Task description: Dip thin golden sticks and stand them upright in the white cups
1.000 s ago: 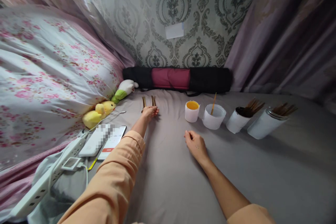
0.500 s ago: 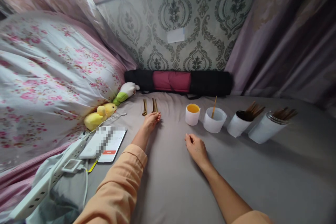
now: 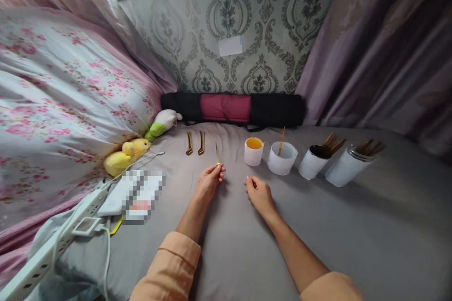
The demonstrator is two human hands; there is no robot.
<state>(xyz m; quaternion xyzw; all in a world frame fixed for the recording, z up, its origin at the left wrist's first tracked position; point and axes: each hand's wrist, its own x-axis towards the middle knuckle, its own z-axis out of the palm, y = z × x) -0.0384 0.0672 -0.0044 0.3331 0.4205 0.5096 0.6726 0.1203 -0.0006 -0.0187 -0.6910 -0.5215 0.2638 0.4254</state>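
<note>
In the head view, my left hand [image 3: 209, 181] pinches a slim gold-coloured pointed strip [image 3: 217, 153] by its near end, its tip toward the wall. Left of it, two small groups of thin gold strips with bent near ends [image 3: 189, 143] lie side by side on the grey sheet. My right hand [image 3: 260, 194] rests on the sheet, fingers curled in and nothing visible in them. Beyond it stand a white cup [image 3: 253, 154] with a yellow-orange inside and a wider white tub [image 3: 281, 164] with one thin brown stick [image 3: 281, 141] leaning in it.
Farther right, a white-wrapped container [image 3: 312, 165] and a jar [image 3: 348, 171] lean, both holding brown sticks. A black and maroon roll [image 3: 226, 107] lies along the wall. On the left are plush toys [image 3: 122, 160], a power strip [image 3: 52, 244] with cables, and a blurred phone [image 3: 143, 207].
My left hand has drawn back toward me and right from the gold strips, bringing one strip along. My right hand stays about where it was. The view has shifted slightly.
</note>
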